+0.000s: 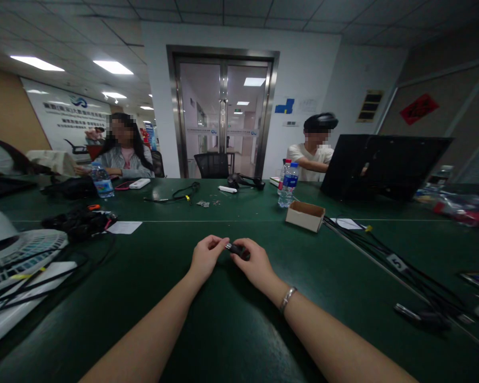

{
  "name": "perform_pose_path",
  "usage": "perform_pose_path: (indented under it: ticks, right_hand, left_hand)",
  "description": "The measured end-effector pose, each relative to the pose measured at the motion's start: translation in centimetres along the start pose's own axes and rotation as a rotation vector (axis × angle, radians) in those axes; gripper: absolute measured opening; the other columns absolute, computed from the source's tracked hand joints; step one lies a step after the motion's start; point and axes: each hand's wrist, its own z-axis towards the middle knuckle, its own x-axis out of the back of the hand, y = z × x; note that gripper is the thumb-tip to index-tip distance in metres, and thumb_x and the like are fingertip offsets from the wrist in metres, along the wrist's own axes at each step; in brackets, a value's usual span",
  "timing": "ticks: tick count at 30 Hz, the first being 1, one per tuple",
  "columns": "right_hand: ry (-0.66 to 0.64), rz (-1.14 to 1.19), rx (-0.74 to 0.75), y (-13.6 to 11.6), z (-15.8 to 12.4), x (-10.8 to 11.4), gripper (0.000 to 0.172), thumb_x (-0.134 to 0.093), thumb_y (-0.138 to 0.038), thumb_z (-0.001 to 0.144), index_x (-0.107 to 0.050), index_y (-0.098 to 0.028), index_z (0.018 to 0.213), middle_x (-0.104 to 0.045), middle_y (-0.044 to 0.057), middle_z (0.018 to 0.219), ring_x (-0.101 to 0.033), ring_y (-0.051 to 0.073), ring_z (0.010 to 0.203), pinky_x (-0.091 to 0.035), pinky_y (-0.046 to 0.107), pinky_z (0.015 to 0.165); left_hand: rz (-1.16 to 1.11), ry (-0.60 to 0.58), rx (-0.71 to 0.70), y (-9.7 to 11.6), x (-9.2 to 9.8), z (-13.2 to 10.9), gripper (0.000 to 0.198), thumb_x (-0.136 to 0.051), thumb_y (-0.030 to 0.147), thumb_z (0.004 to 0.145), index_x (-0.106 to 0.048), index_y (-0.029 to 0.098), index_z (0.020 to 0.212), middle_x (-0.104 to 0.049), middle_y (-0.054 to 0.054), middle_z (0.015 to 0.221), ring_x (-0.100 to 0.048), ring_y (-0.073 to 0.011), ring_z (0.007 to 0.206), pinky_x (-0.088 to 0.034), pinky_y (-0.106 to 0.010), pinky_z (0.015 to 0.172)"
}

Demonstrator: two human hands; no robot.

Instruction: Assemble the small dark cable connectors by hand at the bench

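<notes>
Between my hands, just above the green table (231, 308), is a small black object with a silver end (235, 249); it looks like a plug or a stick, but its kind is too small to tell. My right hand (258, 261) wraps its fingers round the black part. With thumb and forefinger, my left hand (203, 259) pinches at the silver end on the left side. The fingers hide part of the object. A silver bracelet (288, 300) circles my right wrist.
An open cardboard box (305, 217) and water bottles (289, 184) stand ahead to the right, near a black monitor (383, 165). Black cables (387, 255) run along the right. A white fan (19, 250) is at left. Two people (130, 154) sit across the table.
</notes>
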Motion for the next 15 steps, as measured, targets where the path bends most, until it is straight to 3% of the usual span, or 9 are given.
perform_pose_path:
  ticks: [15]
  right_hand:
    - [-0.007, 0.022, 0.001, -0.14, -0.05, 0.08, 0.02, -0.06, -0.017, 0.073, -0.062, -0.021, 0.093, -0.06, 0.001, 0.088, -0.054, 0.012, 0.07, -0.044, 0.026, 0.064]
  left_hand:
    - [0.177, 0.031, 0.032, 0.22, 0.41, -0.2, 0.042, -0.063, 0.059, 0.065, -0.06, 0.017, 0.061, -0.057, 0.0, 0.058, -0.05, -0.0143, 0.056, -0.037, -0.025, 0.055]
